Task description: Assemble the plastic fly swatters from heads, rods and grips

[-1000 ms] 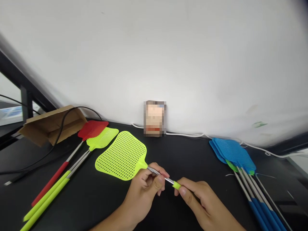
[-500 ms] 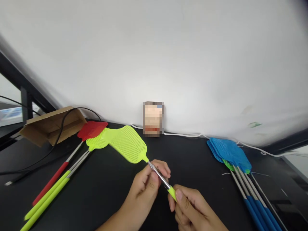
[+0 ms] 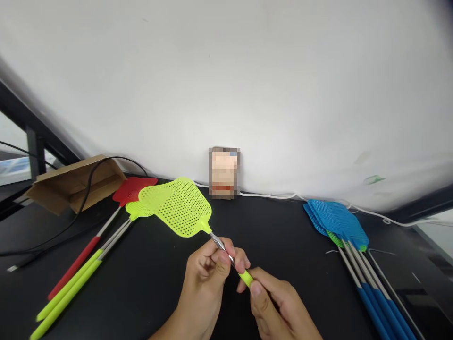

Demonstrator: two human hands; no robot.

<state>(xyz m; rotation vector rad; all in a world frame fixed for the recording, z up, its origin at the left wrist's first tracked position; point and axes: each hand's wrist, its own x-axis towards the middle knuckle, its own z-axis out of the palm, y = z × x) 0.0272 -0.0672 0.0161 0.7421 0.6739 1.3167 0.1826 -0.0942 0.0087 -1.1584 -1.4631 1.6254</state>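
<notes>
Lime swatter (image 3: 180,208): held in both hands over the table (image 3: 159,283), its mesh head beyond the fingers and to their left.
Long axis: slants from the mesh head, far and left, to the grip (image 3: 247,278), near and right.
Pointing: the mesh head aims away from the person and leftward, its holed face turned largely to the camera.
Left hand (image 3: 208,274): closed around the metal shaft (image 3: 217,241), thumb and fingers pinching it just below the mesh head; of the two hands, this one is nearer the head.
Right hand (image 3: 272,297): gripping the lime grip, thumb on top; the grip's near end is hidden in the palm.
Order along the axis: mesh head, left hand, right hand, the two hands just beside each other.
Lime pair (image 3: 85,277): lies left of the hands, handles towards the person; the held mesh head partly covers its heads, touching or merely above, I cannot tell.
Red swatter (image 3: 129,189): beside the lime pair, on its left, near the box (image 3: 71,177).
Blue stack (image 3: 341,224): well apart, right of the right hand, heads away from the person.
Block (image 3: 224,174): upright by the wall (image 3: 226,85), its face too blurred to read.
</notes>
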